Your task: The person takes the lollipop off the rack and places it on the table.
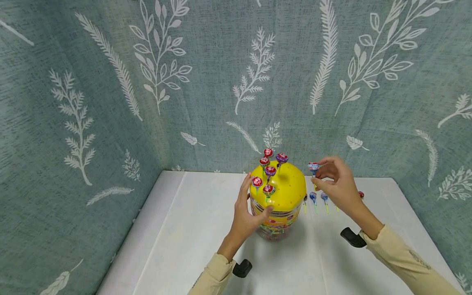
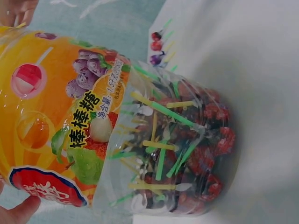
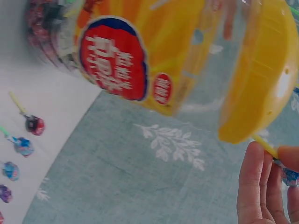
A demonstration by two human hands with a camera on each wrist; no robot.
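A clear plastic jar of lollipops with a yellow lid point(image 1: 291, 186) and a fruit-printed label point(image 2: 42, 107) stands upright on the table. Several lollipops point(image 1: 270, 171) with red and purple wrappers poke up from the lid, sticks down. My left hand point(image 1: 248, 219) holds the jar by its upper side, thumb at the front and fingers round the left. To the right of the lid, my right hand point(image 1: 337, 184) pinches a blue-wrapped lollipop point(image 1: 313, 166) by its yellow stick, candy end up. In the right wrist view that stick point(image 3: 265, 146) shows close by the lid's edge.
Behind and right of the jar, several loose lollipops point(image 1: 324, 197) lie in a row on the white table point(image 1: 177, 237). More candies point(image 2: 205, 158) fill the bottom of the jar. A green leaf-patterned cloth point(image 1: 206, 82) rises at the back and sides.
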